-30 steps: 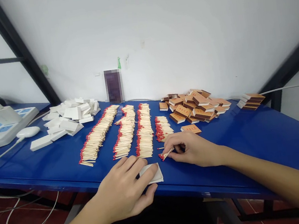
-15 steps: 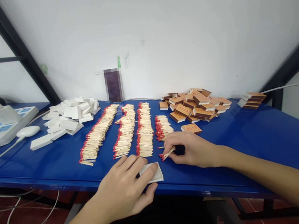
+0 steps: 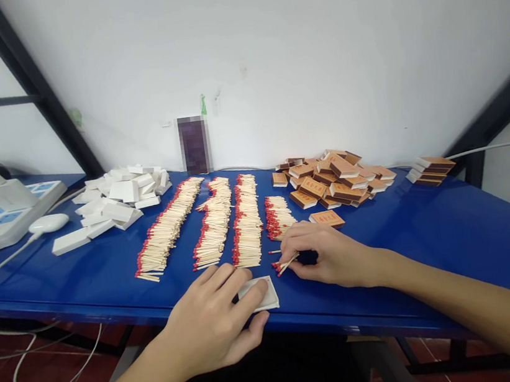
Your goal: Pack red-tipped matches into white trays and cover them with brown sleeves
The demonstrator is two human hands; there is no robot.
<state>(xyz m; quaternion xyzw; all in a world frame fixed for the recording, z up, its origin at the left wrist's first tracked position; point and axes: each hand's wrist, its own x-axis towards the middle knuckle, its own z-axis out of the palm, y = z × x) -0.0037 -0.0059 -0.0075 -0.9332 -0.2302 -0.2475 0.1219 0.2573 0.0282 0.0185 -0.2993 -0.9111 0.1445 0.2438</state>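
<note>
At the front edge of the blue table, a white matchbox tray point(image 3: 271, 298) lies under my left hand point(image 3: 218, 318). One finger presses into the tray and the thumb is at its near side. Just to the right, my right hand point(image 3: 326, 253) pinches a small bunch of red-tipped matches point(image 3: 286, 266) between thumb and fingers, close above the table. Directly behind that hand is the short row of matches point(image 3: 279, 216), partly covered by it. Longer match rows stretch away farther left, the closest being a row point(image 3: 246, 223) behind the tray.
White matchbox trays point(image 3: 123, 192) are heaped at the back left, beside a power strip point(image 3: 18, 216) with cables. Brown matchbox sleeves point(image 3: 313, 187) form a pile at the back right, and a small stack of matchboxes point(image 3: 431, 171) stands farther right. A pixelated dark rectangle point(image 3: 194, 146) is against the wall.
My right hand has shifted very slightly, with the matches still pinched in it. My left hand keeps its place on the tray.
</note>
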